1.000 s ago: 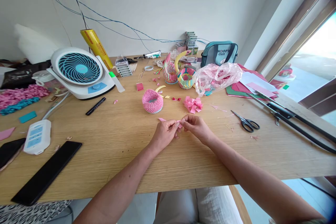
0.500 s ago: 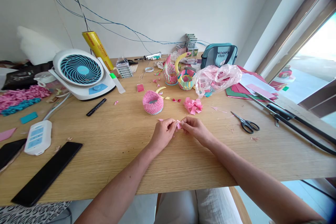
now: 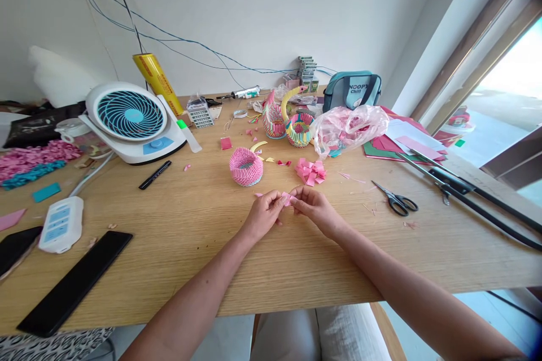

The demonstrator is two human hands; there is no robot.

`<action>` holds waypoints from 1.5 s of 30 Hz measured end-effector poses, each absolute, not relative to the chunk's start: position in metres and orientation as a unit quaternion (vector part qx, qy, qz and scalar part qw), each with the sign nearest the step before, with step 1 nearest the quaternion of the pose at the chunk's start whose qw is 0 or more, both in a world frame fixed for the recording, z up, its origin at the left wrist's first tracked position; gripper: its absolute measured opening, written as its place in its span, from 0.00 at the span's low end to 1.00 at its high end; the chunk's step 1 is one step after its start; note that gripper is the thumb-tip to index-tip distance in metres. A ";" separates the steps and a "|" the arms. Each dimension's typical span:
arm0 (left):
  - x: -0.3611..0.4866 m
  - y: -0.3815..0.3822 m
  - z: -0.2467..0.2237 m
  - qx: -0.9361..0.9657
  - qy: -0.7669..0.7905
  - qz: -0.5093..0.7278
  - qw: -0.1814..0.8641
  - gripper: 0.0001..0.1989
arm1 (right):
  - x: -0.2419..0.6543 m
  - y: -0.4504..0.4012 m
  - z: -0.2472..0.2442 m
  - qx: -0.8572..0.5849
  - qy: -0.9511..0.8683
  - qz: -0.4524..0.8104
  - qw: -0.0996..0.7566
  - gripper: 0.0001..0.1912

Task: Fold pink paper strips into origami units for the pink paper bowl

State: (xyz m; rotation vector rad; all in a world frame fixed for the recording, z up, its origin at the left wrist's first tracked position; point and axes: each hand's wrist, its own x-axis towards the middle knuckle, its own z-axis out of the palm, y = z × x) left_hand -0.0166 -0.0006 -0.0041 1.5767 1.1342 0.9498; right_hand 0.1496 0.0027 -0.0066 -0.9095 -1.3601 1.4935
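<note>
Fingers of the left hand (image 3: 267, 212) and right hand (image 3: 312, 207) pinch a small folded pink paper piece (image 3: 287, 199) between them, its creases probably too tiny to read, above smooth wood-grained table (image 3: 178, 271). Beyond sits a round, ridged pink bowl (image 3: 246, 167); bare tabletop stretches to the near edge.

White fan (image 3: 129, 119), teal bag (image 3: 352, 91), power strip (image 3: 61, 224)

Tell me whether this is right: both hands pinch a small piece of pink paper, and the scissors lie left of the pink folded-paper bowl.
Wrong side: the head view shows the scissors lying right of the pink folded-paper bowl. The left hand and right hand do pinch a small piece of pink paper.
</note>
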 end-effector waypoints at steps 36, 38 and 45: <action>-0.012 -0.011 0.002 0.718 0.468 0.470 0.211 0.08 | 0.153 0.009 -0.023 -0.432 -0.644 0.406 0.484 0.13; -0.012 -0.011 0.002 0.709 0.466 0.482 0.220 0.07 | 0.151 0.007 -0.022 -0.428 -0.650 0.403 0.482 0.12; -0.009 -0.008 -0.005 0.627 0.461 0.466 0.421 0.12 | 0.148 0.009 -0.019 -0.394 -0.592 0.495 0.499 0.16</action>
